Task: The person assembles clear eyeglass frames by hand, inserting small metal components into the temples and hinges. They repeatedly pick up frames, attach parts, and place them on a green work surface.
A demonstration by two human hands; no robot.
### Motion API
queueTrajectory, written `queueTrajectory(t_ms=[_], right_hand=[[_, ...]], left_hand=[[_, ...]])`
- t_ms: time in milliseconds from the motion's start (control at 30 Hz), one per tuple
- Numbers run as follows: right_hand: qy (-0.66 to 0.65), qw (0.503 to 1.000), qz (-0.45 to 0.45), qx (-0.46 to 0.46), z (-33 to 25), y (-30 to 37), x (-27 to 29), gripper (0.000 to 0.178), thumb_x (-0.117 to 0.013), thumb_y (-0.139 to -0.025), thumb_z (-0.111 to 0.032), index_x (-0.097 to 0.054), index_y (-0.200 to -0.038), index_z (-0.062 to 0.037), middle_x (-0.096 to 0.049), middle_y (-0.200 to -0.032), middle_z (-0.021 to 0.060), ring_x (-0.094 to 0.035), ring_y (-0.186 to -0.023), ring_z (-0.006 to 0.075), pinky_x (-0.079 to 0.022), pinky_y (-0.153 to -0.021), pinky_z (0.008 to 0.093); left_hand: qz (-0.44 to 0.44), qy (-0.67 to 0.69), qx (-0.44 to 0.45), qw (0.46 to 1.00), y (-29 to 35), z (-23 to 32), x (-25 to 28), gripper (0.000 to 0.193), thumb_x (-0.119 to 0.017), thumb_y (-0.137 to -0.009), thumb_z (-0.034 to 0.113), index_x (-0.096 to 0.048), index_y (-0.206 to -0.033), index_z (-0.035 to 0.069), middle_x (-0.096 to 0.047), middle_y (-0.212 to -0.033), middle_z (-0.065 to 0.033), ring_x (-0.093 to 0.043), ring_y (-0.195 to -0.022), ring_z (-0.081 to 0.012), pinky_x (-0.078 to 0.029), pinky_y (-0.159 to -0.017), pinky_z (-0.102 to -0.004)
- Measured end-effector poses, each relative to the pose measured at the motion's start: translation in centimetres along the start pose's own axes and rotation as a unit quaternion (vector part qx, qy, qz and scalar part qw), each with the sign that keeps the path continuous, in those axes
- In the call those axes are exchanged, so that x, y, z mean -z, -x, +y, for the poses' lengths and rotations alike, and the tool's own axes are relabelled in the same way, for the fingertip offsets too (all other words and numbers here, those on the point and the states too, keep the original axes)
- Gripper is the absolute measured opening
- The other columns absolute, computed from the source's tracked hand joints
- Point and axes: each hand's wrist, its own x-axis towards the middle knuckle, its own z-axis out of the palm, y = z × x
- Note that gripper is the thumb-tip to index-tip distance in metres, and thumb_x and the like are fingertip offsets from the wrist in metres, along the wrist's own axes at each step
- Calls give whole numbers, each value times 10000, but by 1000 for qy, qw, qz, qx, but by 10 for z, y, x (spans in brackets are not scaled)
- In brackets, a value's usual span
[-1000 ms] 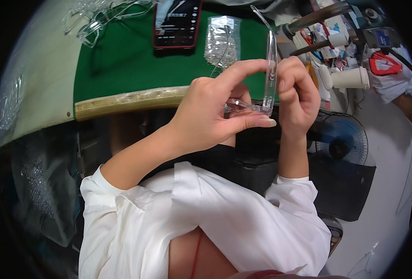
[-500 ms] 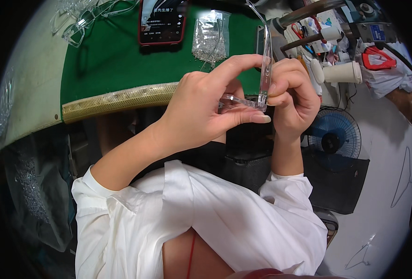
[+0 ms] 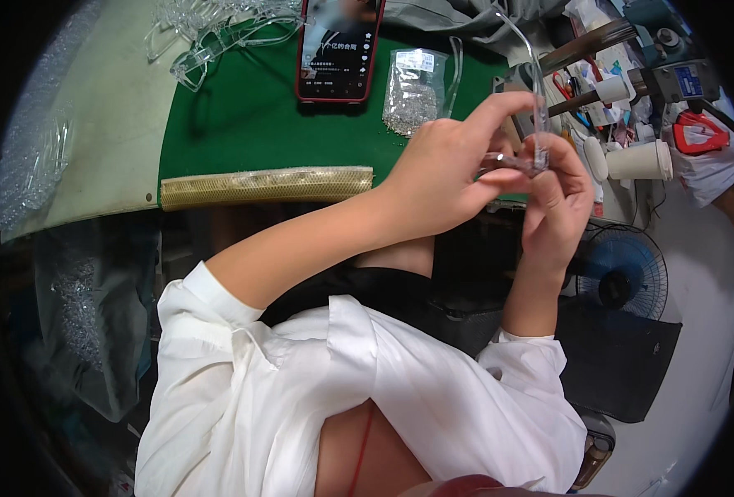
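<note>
Above the right part of the green mat, my two hands hold a pair of clear plastic glasses. My left hand pinches the front of the frame between thumb and fingers, and its index finger reaches to the temple. The clear temple stands up and away from me, its curved tip at the far end. My right hand is closed at the hinge corner, fingers bent and slightly blurred; whether it also holds something tiny is hidden. Beyond my left hand lies a clear bag of small metal parts, with a loose clear temple beside it.
A red-cased phone lies on the green mat. Several clear frames lie at far left. Gold mesh edging runs along the near edge. To the right are a metal press, a white cup and a fan.
The whole view has shifted, so the table appears further right and lower. My hands and the glasses have moved a little right, and my right hand's fingers have shifted around the hinge corner.
</note>
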Motion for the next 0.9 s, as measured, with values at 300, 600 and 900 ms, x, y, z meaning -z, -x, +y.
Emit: queueTrajectory(t_ms=[300,600,900], right_hand=[[58,997,32,33,-14,-56,75,312,-612,-895,-130,-613,-1137,66,-666,-1044,97,-618,-904,116,-468,-847,246],[96,987,123,31,-22,-90,121,210,-706,-868,-224,-664,-857,-18,-636,-744,15,-529,-700,79,-414,-668,220],[146,952,226,143,-14,-109,144,139,-677,-883,-190,-640,-862,-57,-614,-790,-11,-495,-685,62,-375,-637,209]], left_hand=[[-30,101,-33,994,-60,-42,-53,186,-561,-875,-61,-572,-1058,-31,-676,-901,-106,-690,-864,-159,-532,-756,-267],[12,71,-60,996,-114,-49,-91,94,-578,-901,-3,-567,-984,-45,-681,-817,-104,-661,-736,-138,-518,-700,-264],[15,67,-24,997,-129,-57,-102,87,-565,-910,13,-563,-976,-44,-686,-787,-97,-655,-723,-132,-512,-689,-266]])
